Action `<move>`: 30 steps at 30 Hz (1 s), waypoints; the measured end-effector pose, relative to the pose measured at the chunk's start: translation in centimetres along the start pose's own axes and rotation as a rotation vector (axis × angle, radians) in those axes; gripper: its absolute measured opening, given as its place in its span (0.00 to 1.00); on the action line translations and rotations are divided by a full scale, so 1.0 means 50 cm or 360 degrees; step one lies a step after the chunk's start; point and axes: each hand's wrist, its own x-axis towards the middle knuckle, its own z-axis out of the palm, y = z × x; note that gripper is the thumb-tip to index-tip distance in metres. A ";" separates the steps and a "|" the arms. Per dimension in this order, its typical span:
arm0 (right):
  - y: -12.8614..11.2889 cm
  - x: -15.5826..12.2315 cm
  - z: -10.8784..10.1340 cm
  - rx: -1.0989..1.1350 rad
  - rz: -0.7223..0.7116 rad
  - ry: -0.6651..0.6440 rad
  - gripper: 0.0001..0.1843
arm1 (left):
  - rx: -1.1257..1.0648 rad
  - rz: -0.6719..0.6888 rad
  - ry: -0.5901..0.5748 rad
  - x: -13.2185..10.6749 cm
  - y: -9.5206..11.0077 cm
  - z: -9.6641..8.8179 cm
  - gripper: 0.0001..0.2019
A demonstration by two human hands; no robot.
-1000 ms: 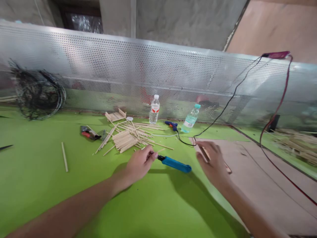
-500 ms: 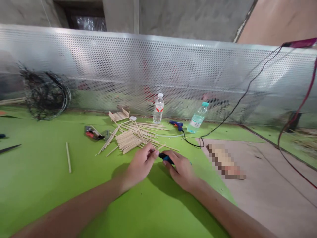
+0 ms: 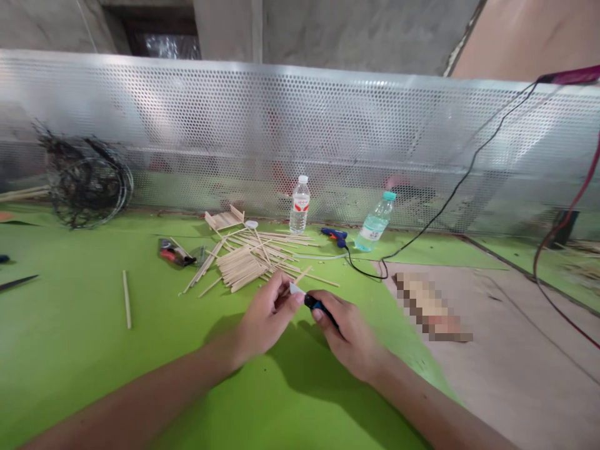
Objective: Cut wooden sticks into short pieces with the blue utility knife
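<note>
My right hand [image 3: 344, 328] is closed round the dark blue and black handle of a utility knife [image 3: 319, 306]. Its pale blade reaches left to the fingertips of my left hand [image 3: 267, 312]. Those fingers pinch a thin wooden stick [image 3: 304, 275], whose free end points up and right past the blade; the rest is covered by the fingers. Just beyond my hands lies a loose pile of wooden sticks [image 3: 244, 265]. A small frame made of sticks [image 3: 225, 219] sits behind the pile.
A blue glue gun [image 3: 335, 235] with a black cord lies between a clear water bottle [image 3: 300, 206] and a green-capped bottle [image 3: 375, 225]. Red-handled pliers [image 3: 174, 253] rest left of the pile. A lone stick [image 3: 127, 300], a wire coil [image 3: 89, 181] and a perforated metal panel [image 3: 210, 125] surround the workspace.
The knife has tilted, its handle now sloping down to the right, and more of the blade shows. My right hand has shifted slightly right and down; the stick's end points up more steeply.
</note>
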 end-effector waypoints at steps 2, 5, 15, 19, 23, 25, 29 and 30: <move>-0.007 -0.001 -0.002 0.0053 0.0002 -0.0023 0.15 | 0.0044 0.0045 0.0014 -0.003 0.000 0.001 0.14; -0.013 -0.002 -0.004 0.0105 0.0003 -0.0061 0.17 | 0.0083 0.0104 0.0014 -0.005 0.002 0.002 0.13; -0.013 -0.006 -0.013 0.0085 -0.0005 -0.0074 0.17 | 0.0060 0.0080 -0.0037 -0.008 0.005 0.003 0.12; -0.011 -0.006 -0.014 0.0071 -0.0023 -0.0059 0.16 | 0.0087 0.0101 -0.0038 -0.007 0.003 0.004 0.13; -0.009 -0.005 -0.016 0.0048 -0.0035 -0.0052 0.16 | 0.0135 0.0076 -0.0029 -0.006 0.003 0.004 0.14; -0.009 -0.005 -0.017 0.0029 -0.0055 -0.0033 0.15 | 0.0141 0.0074 -0.0026 -0.006 0.005 0.004 0.14; -0.007 -0.006 -0.017 -0.0034 -0.0094 0.0001 0.14 | 0.0118 0.0078 -0.0028 -0.006 0.005 0.006 0.14; -0.006 -0.006 -0.017 -0.0049 -0.0098 0.0008 0.14 | 0.0124 0.0083 -0.0020 -0.006 0.004 0.007 0.14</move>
